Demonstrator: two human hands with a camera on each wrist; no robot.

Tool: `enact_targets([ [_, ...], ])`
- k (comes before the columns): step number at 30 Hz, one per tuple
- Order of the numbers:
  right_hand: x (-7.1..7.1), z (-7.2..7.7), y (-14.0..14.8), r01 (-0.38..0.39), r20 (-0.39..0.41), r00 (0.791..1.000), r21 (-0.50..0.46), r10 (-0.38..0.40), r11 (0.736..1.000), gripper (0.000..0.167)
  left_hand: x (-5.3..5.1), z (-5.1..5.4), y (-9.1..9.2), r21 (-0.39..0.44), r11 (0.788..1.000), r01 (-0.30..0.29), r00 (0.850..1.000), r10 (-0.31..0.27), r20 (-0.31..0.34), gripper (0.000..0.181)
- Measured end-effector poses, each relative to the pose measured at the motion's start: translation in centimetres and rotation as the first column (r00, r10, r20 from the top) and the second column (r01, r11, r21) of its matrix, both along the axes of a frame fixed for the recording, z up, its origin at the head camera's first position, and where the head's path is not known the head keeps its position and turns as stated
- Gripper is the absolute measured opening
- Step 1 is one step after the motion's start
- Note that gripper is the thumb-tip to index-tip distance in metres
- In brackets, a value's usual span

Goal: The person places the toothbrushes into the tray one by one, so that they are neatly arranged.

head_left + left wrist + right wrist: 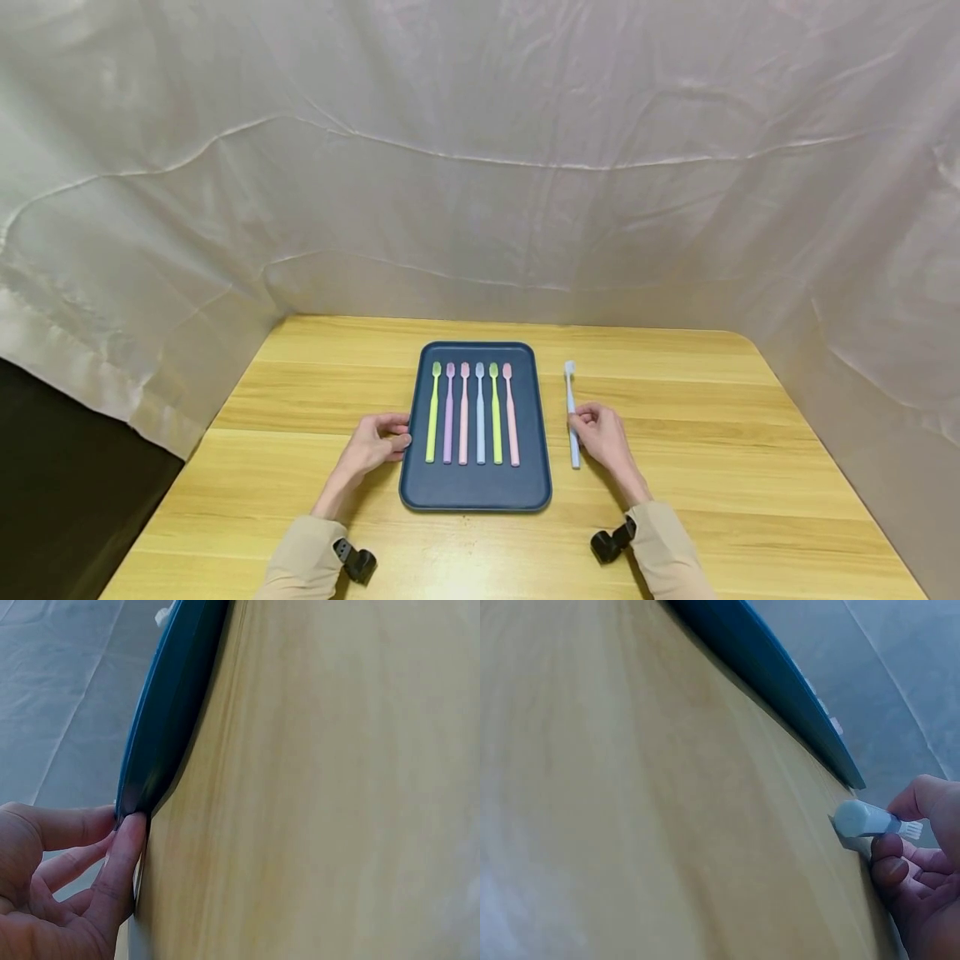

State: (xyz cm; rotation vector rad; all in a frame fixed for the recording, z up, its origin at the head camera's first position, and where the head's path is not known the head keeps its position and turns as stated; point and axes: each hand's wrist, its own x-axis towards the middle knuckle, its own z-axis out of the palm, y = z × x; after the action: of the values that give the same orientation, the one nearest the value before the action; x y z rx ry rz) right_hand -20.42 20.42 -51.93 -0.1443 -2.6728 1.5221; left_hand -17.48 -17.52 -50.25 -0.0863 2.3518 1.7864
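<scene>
A dark blue tray lies on the table, with several toothbrushes side by side on it, bristle heads at the far end. From left to right come a green, a purple, a pink, a light blue, another green and another pink toothbrush. My left hand holds the tray's left rim with thumb and fingers. Right of the tray, my right hand pinches a light blue toothbrush by its handle, the head pointing away from me.
The wooden table extends on both sides of the tray. A pale grey curtain hangs behind the table and along its sides. Each wrist wears a small black camera, seen at the left and right cuffs.
</scene>
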Motion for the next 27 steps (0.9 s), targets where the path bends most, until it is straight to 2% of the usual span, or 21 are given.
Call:
enact_targets([
  [14, 0.11, 0.11, 0.44, -0.025, 0.078, 0.996, -0.175, 0.039, 0.984, 0.026, -0.08, -0.01, -0.04, -0.008, 1.0, 0.002, 1.0, -0.002, -0.005, 0.041],
  [20, 0.28, 0.37, 0.52, -0.047, 0.083, 0.994, -0.213, 0.066, 0.976, 0.028, 0.0, 0.08, -0.06, -0.006, 1.0, 0.012, 1.0, -0.012, -0.006, 0.041],
  [27, 0.4, 0.67, 0.31, -0.043, 0.089, 0.993, -0.282, 0.071, 0.958, 0.031, -0.08, -0.06, 0.0, -0.014, 1.0, -0.01, 1.0, 0.01, 0.006, 0.04],
])
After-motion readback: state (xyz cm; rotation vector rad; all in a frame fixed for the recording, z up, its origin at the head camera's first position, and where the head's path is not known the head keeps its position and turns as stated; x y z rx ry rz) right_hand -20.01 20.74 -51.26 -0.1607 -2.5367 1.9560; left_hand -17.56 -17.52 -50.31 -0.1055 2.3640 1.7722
